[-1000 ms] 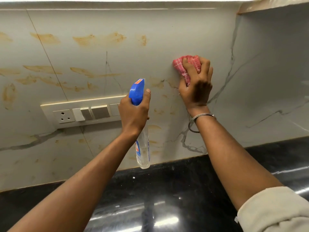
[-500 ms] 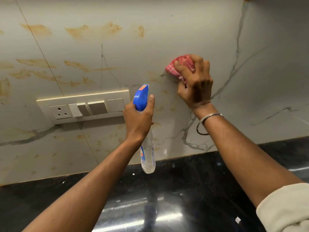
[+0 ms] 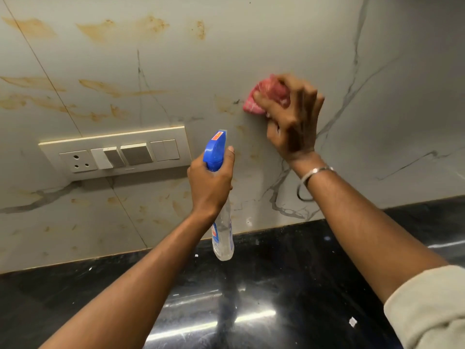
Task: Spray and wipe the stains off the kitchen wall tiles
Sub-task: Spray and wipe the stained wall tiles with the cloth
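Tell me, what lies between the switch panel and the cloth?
Head view: stained tile and, nearer the camera, the bottle in the left hand.

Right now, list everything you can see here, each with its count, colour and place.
wall tiles: several, pale grey with dark veins, across the back.
stains: many, orange-brown, mostly left and upper tiles.
switch panel: one, cream, on the wall, left side.
countertop: one, glossy black, below the tiles.
spray bottle: one, clear with blue head, in the left hand.
cloth: one, pink, against the wall under the right hand.
bracelet: one, silver, right wrist.
sleeve: one, cream, right arm.
left hand: grips the bottle's neck.
right hand: blurred, holds the cloth.
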